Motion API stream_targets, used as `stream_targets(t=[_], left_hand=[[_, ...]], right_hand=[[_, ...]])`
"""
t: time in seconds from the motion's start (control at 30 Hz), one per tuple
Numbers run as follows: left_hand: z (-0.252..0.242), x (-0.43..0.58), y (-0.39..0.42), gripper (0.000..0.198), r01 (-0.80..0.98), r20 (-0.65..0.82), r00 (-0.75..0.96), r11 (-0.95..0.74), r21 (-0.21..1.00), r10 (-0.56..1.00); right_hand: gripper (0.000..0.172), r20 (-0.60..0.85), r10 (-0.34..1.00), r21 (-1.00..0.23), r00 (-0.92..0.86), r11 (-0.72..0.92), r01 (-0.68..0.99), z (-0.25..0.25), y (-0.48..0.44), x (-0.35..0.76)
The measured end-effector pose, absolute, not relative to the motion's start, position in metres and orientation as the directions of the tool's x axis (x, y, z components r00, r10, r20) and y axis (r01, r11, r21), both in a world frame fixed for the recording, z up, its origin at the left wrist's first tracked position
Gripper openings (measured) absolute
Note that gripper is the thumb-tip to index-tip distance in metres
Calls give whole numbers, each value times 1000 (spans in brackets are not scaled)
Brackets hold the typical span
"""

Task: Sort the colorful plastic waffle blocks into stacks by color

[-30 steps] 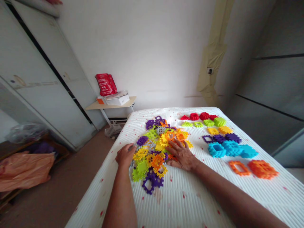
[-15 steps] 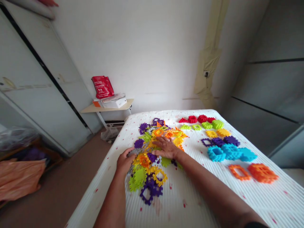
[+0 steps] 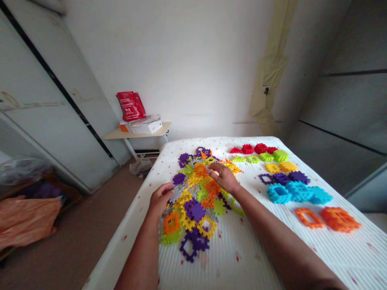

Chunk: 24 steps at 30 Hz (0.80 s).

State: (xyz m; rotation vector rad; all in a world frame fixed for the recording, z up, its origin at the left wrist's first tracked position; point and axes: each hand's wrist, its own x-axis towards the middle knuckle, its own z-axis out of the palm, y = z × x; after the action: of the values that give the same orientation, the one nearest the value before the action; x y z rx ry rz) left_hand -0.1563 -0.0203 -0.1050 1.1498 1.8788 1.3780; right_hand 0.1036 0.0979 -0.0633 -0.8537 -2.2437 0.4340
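Observation:
A loose pile of interlocking plastic building pieces, in purple, yellow, orange, green and grey, spreads over the bed's left half. Over the far right part of this heap is my right hand, fingers bent and thumb apart, near an orange piece; nothing is visibly held. My left hand rests against the pile's left edge by some grey pieces, its fingers loosely bent and apart. Close to it lie a purple piece and an orange piece on green ones.
Sorted groups line the right side of the bed: red, green, yellow, purple, blue and orange pieces. Beyond the bed's far left corner stands a small table with a red bag.
My right hand has moved up and right off the middle of the pile, its fingers now more bent. Pieces at the near side have shifted, exposing purple and orange ones. My left hand stays at the edge.

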Motion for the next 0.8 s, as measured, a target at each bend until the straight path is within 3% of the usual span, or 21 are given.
stream_targets(t=[0.17,0.37,0.57,0.8], left_hand=[[-105,-160,-18,60,393,48,-424,136,909,904],[-100,-161,-20,52,426,66,-406,125,896,911],[-96,-159,-22,44,392,59,-424,124,912,904],[-96,-164,-22,41,349,10,-400,142,926,916]], right_hand=[[28,386,834,-441,-394,543,715,-74,121,131],[47,270,892,-275,-363,433,859,-88,116,124],[54,260,834,-136,-487,531,836,-80,117,100],[57,136,721,-144,-680,693,706,-74,129,54]])
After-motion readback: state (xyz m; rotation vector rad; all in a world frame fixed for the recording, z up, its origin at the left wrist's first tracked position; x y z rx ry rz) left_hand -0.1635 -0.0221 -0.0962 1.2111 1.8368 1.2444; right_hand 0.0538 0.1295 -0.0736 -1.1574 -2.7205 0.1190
